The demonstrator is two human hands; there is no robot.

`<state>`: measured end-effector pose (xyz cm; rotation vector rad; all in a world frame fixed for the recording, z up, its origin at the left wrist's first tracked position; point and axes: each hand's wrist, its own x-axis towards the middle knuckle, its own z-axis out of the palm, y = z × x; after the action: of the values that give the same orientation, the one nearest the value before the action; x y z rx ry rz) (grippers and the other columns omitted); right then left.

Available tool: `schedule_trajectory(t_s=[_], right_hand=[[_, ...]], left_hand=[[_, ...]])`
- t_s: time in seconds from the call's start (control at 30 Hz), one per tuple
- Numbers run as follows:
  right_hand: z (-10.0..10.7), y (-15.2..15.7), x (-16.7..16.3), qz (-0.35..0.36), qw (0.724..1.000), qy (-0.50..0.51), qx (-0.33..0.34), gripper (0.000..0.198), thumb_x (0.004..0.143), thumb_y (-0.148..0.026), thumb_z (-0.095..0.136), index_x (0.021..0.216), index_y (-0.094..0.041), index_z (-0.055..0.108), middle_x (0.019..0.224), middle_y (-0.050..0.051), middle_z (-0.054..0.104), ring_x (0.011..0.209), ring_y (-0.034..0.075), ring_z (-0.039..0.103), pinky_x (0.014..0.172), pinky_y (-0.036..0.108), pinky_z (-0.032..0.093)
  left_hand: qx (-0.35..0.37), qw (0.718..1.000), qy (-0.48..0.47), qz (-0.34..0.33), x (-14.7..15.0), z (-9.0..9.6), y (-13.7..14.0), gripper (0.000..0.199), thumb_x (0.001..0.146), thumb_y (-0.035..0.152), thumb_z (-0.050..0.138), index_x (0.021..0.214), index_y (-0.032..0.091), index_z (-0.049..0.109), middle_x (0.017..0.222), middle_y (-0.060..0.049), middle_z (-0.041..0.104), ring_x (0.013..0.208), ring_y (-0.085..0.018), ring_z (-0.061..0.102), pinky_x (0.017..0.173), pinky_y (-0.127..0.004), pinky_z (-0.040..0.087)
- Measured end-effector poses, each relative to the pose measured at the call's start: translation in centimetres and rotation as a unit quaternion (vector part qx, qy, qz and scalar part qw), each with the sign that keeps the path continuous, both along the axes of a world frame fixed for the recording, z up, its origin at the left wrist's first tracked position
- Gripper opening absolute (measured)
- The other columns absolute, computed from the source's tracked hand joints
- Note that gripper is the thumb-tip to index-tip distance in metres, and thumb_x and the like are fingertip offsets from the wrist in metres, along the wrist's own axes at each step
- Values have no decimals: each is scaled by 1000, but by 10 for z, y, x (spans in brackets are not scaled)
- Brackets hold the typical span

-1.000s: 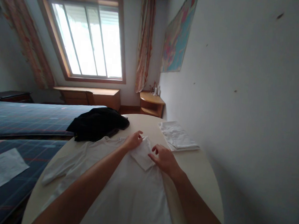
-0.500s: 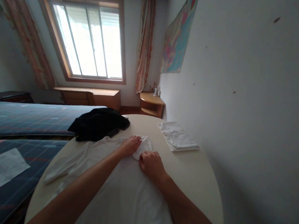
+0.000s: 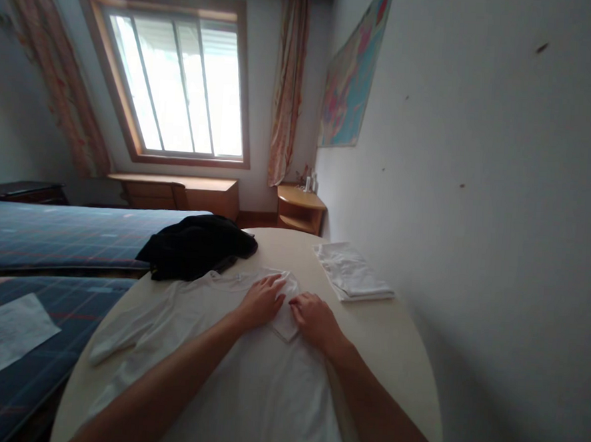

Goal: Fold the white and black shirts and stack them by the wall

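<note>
A white T-shirt (image 3: 245, 385) lies spread on a round cream table, its collar toward the far side. Its right sleeve (image 3: 285, 328) is folded inward over the body. My left hand (image 3: 262, 301) rests on the fabric near the right shoulder, palm down with fingers stretched out. Close beside it, my right hand (image 3: 315, 321) has its fingers bent together at the folded sleeve's outer edge and appears to pinch the cloth. The fingertips partly hide the fold. The shirt's left sleeve (image 3: 118, 337) stretches toward the table's left side.
A folded white garment (image 3: 352, 271) lies at the table's right, near the wall. Black clothing (image 3: 198, 245) is heaped at the far left edge. Plaid-covered beds (image 3: 74, 234) stand left, one with a paper sheet (image 3: 8, 337). The round table (image 3: 392, 360) sits close to the wall.
My left hand has slid slightly nearer along the shirt. My right hand has shifted a little right, and the folded sleeve's end now lies nearer to me and flatter.
</note>
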<state>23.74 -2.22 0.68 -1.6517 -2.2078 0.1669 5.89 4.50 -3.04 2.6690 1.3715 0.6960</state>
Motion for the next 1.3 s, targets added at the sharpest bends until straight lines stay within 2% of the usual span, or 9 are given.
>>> schedule_trajectory(t_s=[0.2, 0.33, 0.47, 0.7, 0.87, 0.97, 1.1, 1.17, 1.3], right_hand=[[5, 4, 32, -92, 993, -6, -77, 27, 88, -41, 58, 91, -18, 73, 93, 9, 74, 86, 19, 67, 72, 24, 43], [7, 3, 38, -61, 989, -10, -136, 35, 83, -50, 62, 80, -18, 76, 83, 9, 76, 79, 19, 69, 63, 24, 39], [2, 5, 43, -63, 988, -15, -141, 31, 83, -46, 64, 81, -18, 76, 82, 8, 76, 77, 19, 69, 60, 23, 36], [2, 8, 54, -119, 982, -46, -142, 32, 88, -44, 59, 86, -18, 76, 88, 10, 76, 82, 19, 69, 61, 23, 37], [7, 4, 52, -128, 978, -53, -154, 47, 85, -59, 55, 82, -18, 76, 86, 12, 76, 81, 22, 69, 59, 25, 36], [7, 3, 51, -116, 979, -50, -163, 41, 82, -56, 60, 83, -18, 76, 86, 10, 76, 81, 21, 69, 58, 24, 35], [8, 2, 50, -114, 978, -50, -170, 33, 82, -48, 62, 82, -18, 76, 87, 10, 76, 82, 21, 69, 58, 24, 35], [10, 0, 50, -116, 977, -48, -170, 32, 82, -47, 62, 82, -18, 76, 88, 10, 76, 85, 21, 70, 59, 24, 35], [16, -5, 47, -121, 977, -52, -170, 30, 84, -45, 62, 83, -18, 75, 90, 12, 76, 88, 24, 70, 60, 25, 36]], left_hand=[[-35, 998, 55, 6, 4, 0, -12, 45, 97, 35, 42, 138, 19, 48, 151, -14, 42, 140, -28, 38, 114, -47, 31], [-20, 999, 44, 21, 8, 10, -19, 41, 94, 28, 46, 132, 17, 55, 149, -13, 45, 137, -28, 41, 112, -43, 34], [-21, 999, 41, 5, 17, 9, -39, 44, 94, 35, 47, 136, 22, 52, 147, -10, 48, 135, -28, 43, 113, -44, 34], [-66, 996, 65, 0, 37, -2, -50, 59, 97, 53, 38, 148, 23, 38, 158, -12, 32, 147, -33, 24, 118, -53, 22], [-69, 996, 53, 2, 41, -1, -43, 58, 96, 54, 38, 146, 24, 41, 157, -10, 33, 147, -31, 24, 118, -50, 23], [-53, 996, 43, 49, 33, 1, -36, 52, 97, 50, 38, 142, 26, 46, 155, -7, 37, 145, -28, 29, 118, -48, 24], [-53, 975, 39, 212, 10, 6, -19, 51, 97, 46, 38, 141, 20, 47, 152, -13, 42, 139, -32, 37, 114, -51, 28], [-74, 963, 44, 257, -6, 7, -8, 53, 97, 46, 38, 140, 16, 46, 149, -17, 44, 136, -34, 40, 110, -52, 32], [-78, 972, 58, 213, -30, 4, 8, 52, 97, 42, 39, 141, 13, 43, 149, -18, 44, 139, -33, 36, 113, -49, 29]])
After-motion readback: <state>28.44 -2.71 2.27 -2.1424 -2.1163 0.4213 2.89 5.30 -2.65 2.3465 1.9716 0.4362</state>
